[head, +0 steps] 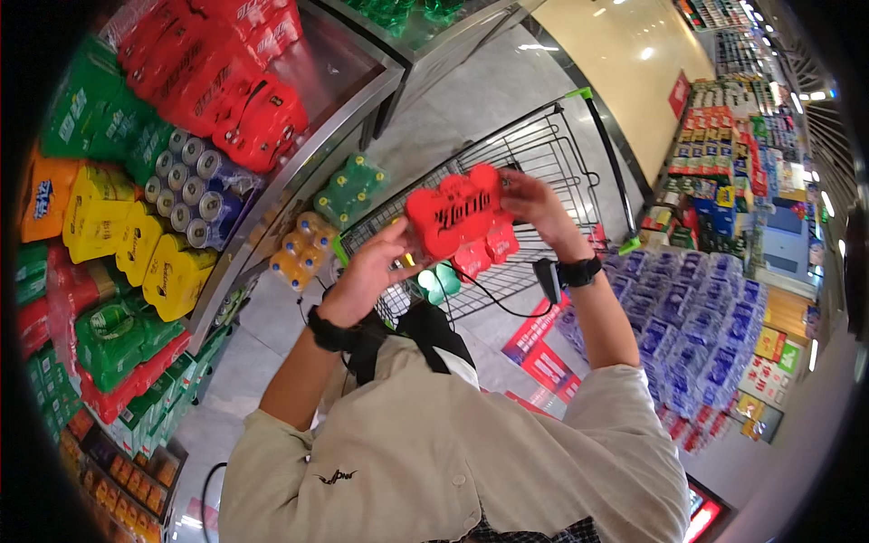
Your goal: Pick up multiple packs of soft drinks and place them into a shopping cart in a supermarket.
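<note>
Between my two hands, above a wire shopping cart (pixel 567 159), is a shrink-wrapped pack of red drink cans (pixel 453 212). My left hand (pixel 370 271) grips its near-left end, with the thumb and fingers at the wrap. At the opposite end, my right hand (pixel 533 203) holds the pack, the fingers slightly blurred and partly behind it. Inside the cart, below the pack, lie more red cans (pixel 485 254) and a green pack (pixel 439 282). Both wrists wear black bands.
A metal-edged display bin (pixel 305 159) on the left holds red, green and yellow drink packs. Orange bottles (pixel 302 251) and green bottles (pixel 351 190) stand beside the cart. Stacked water bottle packs (pixel 679 319) stand at the right. A black cable hangs near my right wrist.
</note>
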A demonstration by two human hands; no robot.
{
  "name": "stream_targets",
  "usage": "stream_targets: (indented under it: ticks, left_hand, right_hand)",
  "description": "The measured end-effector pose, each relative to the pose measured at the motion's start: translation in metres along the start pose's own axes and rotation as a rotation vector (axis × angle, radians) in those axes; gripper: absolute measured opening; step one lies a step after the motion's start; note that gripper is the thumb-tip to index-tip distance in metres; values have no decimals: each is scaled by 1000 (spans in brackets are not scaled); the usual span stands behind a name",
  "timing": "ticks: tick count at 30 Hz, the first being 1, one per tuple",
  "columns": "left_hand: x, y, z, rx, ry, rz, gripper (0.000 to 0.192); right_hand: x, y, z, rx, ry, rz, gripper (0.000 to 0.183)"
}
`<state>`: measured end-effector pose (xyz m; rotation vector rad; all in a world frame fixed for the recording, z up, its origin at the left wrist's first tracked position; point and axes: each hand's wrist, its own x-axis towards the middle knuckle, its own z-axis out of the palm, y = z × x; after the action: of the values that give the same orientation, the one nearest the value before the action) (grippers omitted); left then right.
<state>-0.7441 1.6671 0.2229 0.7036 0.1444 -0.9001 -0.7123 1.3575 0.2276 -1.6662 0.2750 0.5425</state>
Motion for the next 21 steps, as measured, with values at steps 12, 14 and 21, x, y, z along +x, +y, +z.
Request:
stream_targets:
  ticks: [12,14,21]
  left_hand:
    - [200,-158,-14,132,570,41,52]
    - [227,-163,-18,190,581,43,52]
    - [292,-186,-61,246,648,99,51]
  right_hand:
    - [112,195,-114,329,40,-75,47]
    - [134,212,-123,349,68,-79,46]
    - [203,273,-140,323,64,-74,41]
